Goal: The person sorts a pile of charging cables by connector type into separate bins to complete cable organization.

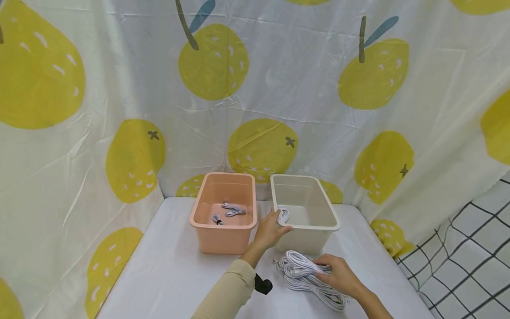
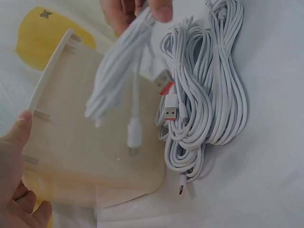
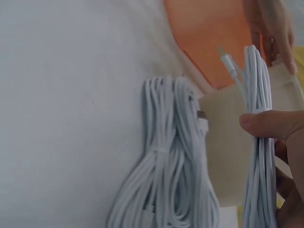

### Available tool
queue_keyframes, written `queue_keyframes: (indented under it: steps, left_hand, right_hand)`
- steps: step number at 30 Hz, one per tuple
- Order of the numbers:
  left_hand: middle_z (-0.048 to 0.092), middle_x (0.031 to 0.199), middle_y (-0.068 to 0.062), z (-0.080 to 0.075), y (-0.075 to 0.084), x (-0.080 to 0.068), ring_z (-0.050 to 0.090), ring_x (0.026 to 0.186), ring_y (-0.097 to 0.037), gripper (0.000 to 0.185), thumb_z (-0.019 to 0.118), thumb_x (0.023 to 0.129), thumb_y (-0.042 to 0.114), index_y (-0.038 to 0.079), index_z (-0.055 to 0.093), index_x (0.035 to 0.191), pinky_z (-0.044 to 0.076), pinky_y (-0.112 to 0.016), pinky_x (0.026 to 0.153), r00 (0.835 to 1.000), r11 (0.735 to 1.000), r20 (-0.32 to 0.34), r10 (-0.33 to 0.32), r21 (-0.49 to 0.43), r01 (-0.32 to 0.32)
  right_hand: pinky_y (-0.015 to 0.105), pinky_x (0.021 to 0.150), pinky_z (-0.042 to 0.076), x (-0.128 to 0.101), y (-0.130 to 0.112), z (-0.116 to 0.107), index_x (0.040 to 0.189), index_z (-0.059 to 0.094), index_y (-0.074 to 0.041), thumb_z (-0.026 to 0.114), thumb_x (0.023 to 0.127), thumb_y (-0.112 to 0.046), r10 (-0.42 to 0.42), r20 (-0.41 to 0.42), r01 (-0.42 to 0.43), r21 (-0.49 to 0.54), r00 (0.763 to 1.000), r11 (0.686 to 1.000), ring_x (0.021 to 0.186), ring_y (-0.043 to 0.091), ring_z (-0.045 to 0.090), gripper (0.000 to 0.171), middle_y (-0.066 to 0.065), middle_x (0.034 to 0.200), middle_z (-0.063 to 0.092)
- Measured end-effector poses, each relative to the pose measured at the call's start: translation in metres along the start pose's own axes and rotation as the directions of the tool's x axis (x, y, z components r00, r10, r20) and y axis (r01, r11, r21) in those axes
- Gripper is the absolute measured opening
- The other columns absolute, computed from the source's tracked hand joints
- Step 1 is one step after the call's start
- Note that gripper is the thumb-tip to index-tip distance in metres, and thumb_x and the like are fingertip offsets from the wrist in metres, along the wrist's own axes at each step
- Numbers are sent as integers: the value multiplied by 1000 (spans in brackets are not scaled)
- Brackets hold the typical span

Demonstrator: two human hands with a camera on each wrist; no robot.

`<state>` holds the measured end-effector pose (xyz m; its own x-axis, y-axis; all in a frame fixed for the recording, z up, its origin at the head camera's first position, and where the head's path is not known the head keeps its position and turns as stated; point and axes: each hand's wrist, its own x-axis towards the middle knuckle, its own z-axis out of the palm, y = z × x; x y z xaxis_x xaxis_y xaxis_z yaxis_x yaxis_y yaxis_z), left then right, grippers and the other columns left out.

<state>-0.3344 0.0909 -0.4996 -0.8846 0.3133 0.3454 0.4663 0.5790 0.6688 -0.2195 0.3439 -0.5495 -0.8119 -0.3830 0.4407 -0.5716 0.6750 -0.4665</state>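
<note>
My left hand (image 1: 271,228) is at the front left corner of the white bin (image 1: 318,227), thumb by the rim, fingers relaxed. A small white cable coil (image 1: 283,215) shows just past its fingertips, inside the bin; whether the fingers touch it I cannot tell. The left wrist view shows the palm (image 2: 14,190) with nothing in it beside the bin wall (image 2: 85,142). My right hand (image 1: 338,274) pinches a bundled white cable (image 3: 259,156) between thumb and fingers, over the pile of coiled white USB cables (image 1: 303,277) on the table.
A pink bin (image 1: 223,226) stands left of the white one, touching it, with a few small cable bundles (image 1: 233,209) inside. Both sit at the back of a white table (image 1: 167,266). A pear-print curtain (image 1: 119,110) closes the back and sides.
</note>
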Motion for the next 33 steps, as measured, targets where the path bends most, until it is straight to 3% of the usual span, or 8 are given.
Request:
queue_keyframes:
  steps: [7, 14, 23, 33]
  left_hand:
    - [36, 156, -34, -1, -1, 0, 45, 139, -45, 79, 79, 92, 39, -4, 48, 151, 40, -53, 112, 1000, 1000, 10, -4, -4, 4]
    - [38, 154, -34, -1, 0, -1, 46, 138, -47, 77, 80, 92, 37, -4, 49, 150, 41, -54, 111, 1000, 1000, 7, 4, 3, -4]
    - [38, 154, -34, -4, -3, -2, 45, 138, -48, 78, 80, 92, 38, -3, 49, 150, 40, -55, 111, 1000, 1000, 6, -6, -6, 6]
    - [36, 156, -33, -1, -4, 0, 44, 139, -46, 79, 79, 93, 39, -4, 47, 152, 39, -52, 112, 1000, 1000, 17, -11, -1, 11]
  right_hand:
    - [34, 75, 60, 17, -13, -44, 109, 78, -4, 89, 79, -3, -52, -76, 53, 11, 996, 999, 91, 12, 68, 32, -4, 100, 73]
    - [32, 77, 60, 38, -21, -75, 113, 78, -7, 88, 81, -4, -6, -73, 7, 7, 997, 1000, 95, 11, 67, 34, -1, 105, 73]
    - [32, 75, 61, 57, -20, -88, 112, 77, -2, 87, 80, -2, -27, -62, 25, -32, 998, 999, 91, 11, 68, 33, 0, 103, 73]
    - [37, 76, 60, 69, -22, -102, 113, 78, -2, 87, 81, -4, 23, -61, -29, -95, 998, 995, 90, 16, 67, 33, 0, 103, 73]
